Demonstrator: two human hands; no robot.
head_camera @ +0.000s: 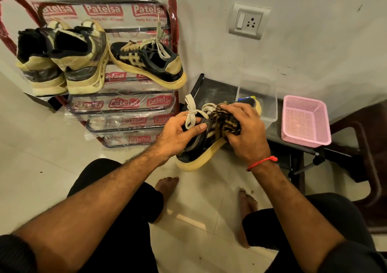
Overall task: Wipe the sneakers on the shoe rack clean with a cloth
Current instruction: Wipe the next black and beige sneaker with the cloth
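I hold a black sneaker (198,154) with a cream sole and cream laces in front of my knees. My left hand (178,132) grips its upper near the laces. My right hand (249,134) presses a brown striped cloth (226,119) against the shoe's side. Its matching black sneaker (150,63) rests on the top shelf of the red and black shoe rack (125,109). Two cream and grey sneakers (62,61) stand heel-out at the left of that shelf.
A low black table (222,90) stands right of the rack, carrying a clear plastic box (270,109) and a pink mesh basket (305,122). A dark chair (364,147) sits at the right edge. A wall socket (248,21) is above. My bare feet rest on the tiled floor.
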